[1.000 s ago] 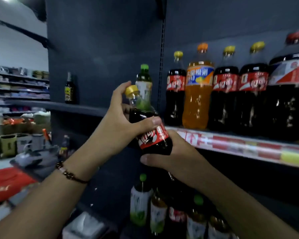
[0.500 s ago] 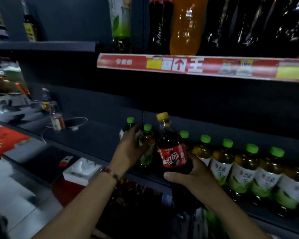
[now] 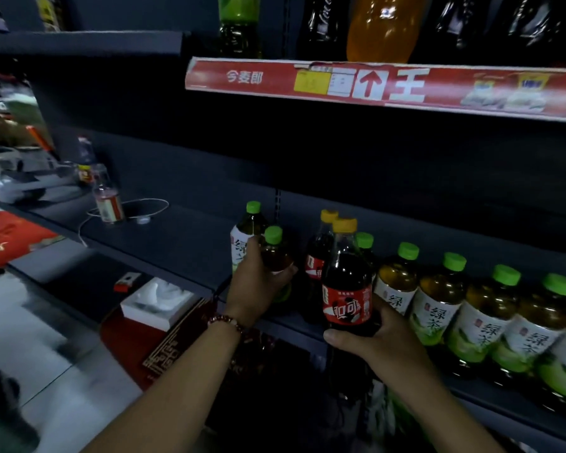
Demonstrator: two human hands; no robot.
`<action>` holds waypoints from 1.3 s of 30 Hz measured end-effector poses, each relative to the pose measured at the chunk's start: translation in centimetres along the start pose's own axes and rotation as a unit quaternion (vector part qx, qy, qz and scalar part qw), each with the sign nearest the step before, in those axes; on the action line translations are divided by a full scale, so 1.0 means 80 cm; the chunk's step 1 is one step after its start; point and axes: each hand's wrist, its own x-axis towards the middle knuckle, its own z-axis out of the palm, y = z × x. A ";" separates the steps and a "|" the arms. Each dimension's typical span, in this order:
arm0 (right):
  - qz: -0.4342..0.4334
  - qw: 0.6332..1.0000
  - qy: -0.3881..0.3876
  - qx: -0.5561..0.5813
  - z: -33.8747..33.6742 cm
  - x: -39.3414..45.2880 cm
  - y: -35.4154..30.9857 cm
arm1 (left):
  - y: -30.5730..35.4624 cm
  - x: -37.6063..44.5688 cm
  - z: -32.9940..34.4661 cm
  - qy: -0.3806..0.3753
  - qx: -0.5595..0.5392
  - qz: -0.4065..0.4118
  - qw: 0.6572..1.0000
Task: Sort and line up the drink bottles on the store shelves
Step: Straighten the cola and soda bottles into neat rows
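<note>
Head view, lower shelf [image 3: 190, 243]. Item: cola bottle [image 3: 346, 289], yellow cap, red label, gripped low on its body by my right hand [image 3: 378, 343], base level with the shelf's front edge, just ahead of a second cola bottle [image 3: 317, 256]. My left hand [image 3: 258, 284] wraps a green tea bottle [image 3: 275, 256] at the row's left end. Change: a second ago I held the cola up by the top shelf in both hands; now it is down here, the left hand off it. Judgement: placement nearly done, the tea being cleared to make room.
</note>
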 end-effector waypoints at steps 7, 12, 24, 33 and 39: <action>-0.025 0.999 0.016 -0.030 0.052 0.021 0.008 | -0.020 -0.065 -0.065 0.136 -0.107 -0.073 0.982; -0.048 0.994 0.078 -0.053 0.106 0.061 0.001 | -0.031 -0.098 -0.123 0.162 -0.123 -0.106 0.973; -0.047 0.981 0.182 -0.050 0.183 0.146 0.008 | -0.021 -0.128 -0.174 0.199 -0.140 -0.114 0.963; -0.048 0.980 0.193 -0.021 0.186 0.152 0.006 | -0.013 -0.124 -0.172 0.192 -0.154 -0.123 0.961; -0.077 0.984 0.148 0.055 0.177 0.100 -0.029 | -0.002 -0.122 -0.172 0.182 -0.150 -0.139 0.962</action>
